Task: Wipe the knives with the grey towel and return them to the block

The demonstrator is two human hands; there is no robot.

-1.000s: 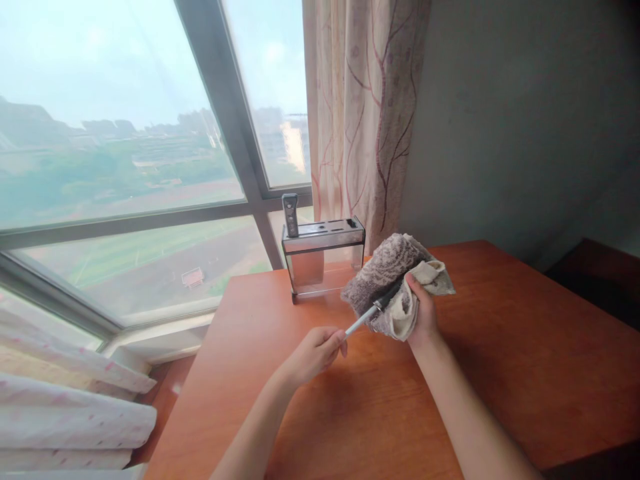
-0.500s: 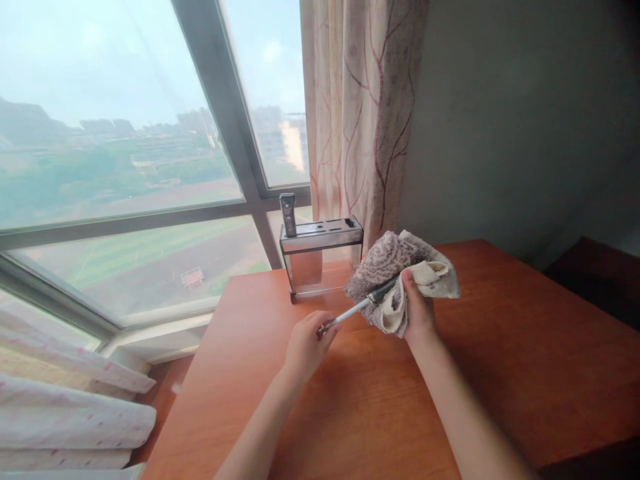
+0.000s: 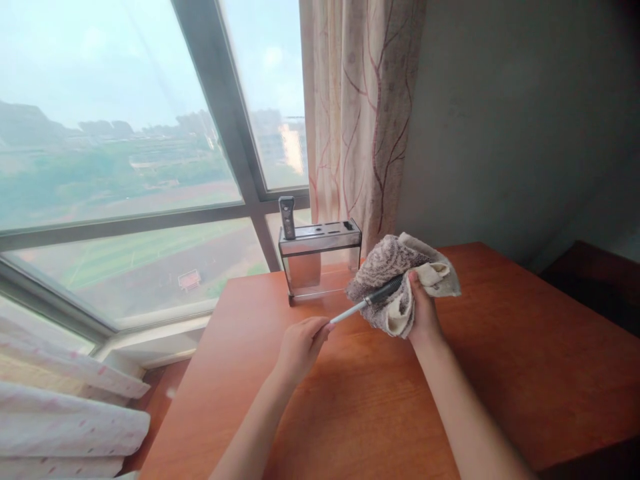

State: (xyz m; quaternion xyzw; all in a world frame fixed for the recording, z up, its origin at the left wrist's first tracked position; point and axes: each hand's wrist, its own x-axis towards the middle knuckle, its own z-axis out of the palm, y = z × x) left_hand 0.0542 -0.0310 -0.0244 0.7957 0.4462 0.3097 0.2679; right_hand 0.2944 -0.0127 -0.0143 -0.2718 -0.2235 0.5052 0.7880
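A sharpening steel (image 3: 349,312) with a thin pale rod and a dark handle is held slantwise above the wooden table. My left hand (image 3: 301,350) pinches the far end of the rod, its fingers covering the tip. In my right hand (image 3: 425,313) is a bunched grey-brown and cream towel (image 3: 387,260), which lies behind and around the dark handle. My right thumb presses on the towel near the handle's end; the other fingers are hidden beneath the cloth. Beyond the hands stands a knife block (image 3: 323,241) with a clear front, one knife (image 3: 287,219) upright in its left slot.
The reddish-brown table (image 3: 240,393) spreads under both hands. Its left edge borders a large window (image 3: 115,160) with a white curtain (image 3: 70,413) low at the left. A patterned curtain (image 3: 360,113) hangs behind the knife block, beside a grey wall (image 3: 510,120).
My left fingers have closed over the rod's tip. My right hand and the towel have slid slightly right along the steel, and more of the dark handle shows.
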